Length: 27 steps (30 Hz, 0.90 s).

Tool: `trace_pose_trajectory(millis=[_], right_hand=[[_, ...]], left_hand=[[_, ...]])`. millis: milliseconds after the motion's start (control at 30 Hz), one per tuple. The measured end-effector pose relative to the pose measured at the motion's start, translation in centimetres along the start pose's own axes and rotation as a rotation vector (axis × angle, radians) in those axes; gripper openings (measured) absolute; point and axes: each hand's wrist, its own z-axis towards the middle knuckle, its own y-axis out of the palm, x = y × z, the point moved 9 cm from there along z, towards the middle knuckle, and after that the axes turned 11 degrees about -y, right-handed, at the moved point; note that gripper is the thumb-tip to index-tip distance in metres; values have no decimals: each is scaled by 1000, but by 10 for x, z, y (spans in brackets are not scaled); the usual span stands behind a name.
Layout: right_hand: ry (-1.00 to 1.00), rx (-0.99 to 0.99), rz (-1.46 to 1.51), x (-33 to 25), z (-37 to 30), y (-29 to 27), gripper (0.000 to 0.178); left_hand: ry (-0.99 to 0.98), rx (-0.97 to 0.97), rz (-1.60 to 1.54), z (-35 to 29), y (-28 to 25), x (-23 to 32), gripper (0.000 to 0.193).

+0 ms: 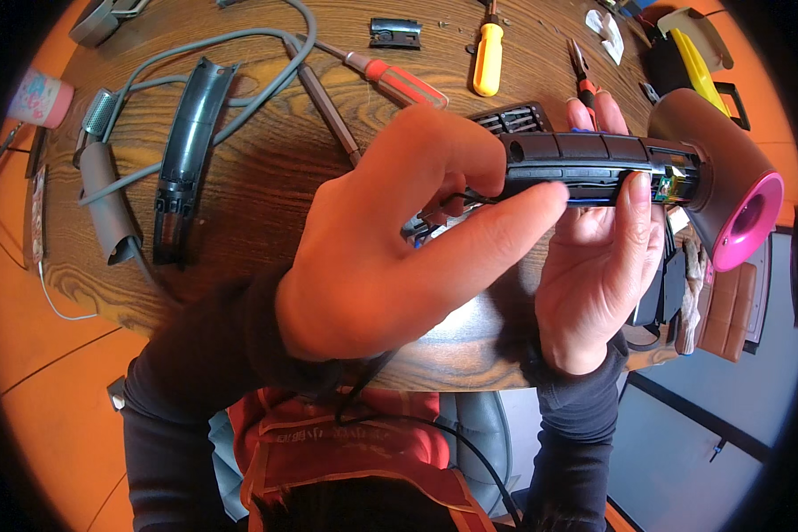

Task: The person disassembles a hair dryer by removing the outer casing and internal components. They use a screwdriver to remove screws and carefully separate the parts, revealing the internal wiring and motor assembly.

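screwdrivers (488, 62) lie beyond the dryer (607, 149) that right hand (594, 266) grips, left hand's (372, 244) hold unclear.

Screwdrivers (488, 60) and pliers (582, 71) suggest a repair workshop.

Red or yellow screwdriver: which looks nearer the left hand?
The red screwdriver: in view, its handle end borders the left hand; the yellow screwdriver shows a gap.

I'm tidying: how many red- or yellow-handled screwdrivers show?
2: a red-handled screwdriver and, to its right, a yellow-handled screwdriver, both on the table. Others may be hidden.
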Motion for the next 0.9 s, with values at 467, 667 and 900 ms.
trace_pose_trajectory(millis=[467,667,900], right_hand=[[21,51,157,5,-1,1,43],[31,86,32,4,-3,-1,39],[22,61,-4,0,0,0,41]], left_hand=[[33,-65,242,3,10,9,39],[-76,-88,125,2,10,0,38],[-289,-33,-243,1,7,-29,41]])
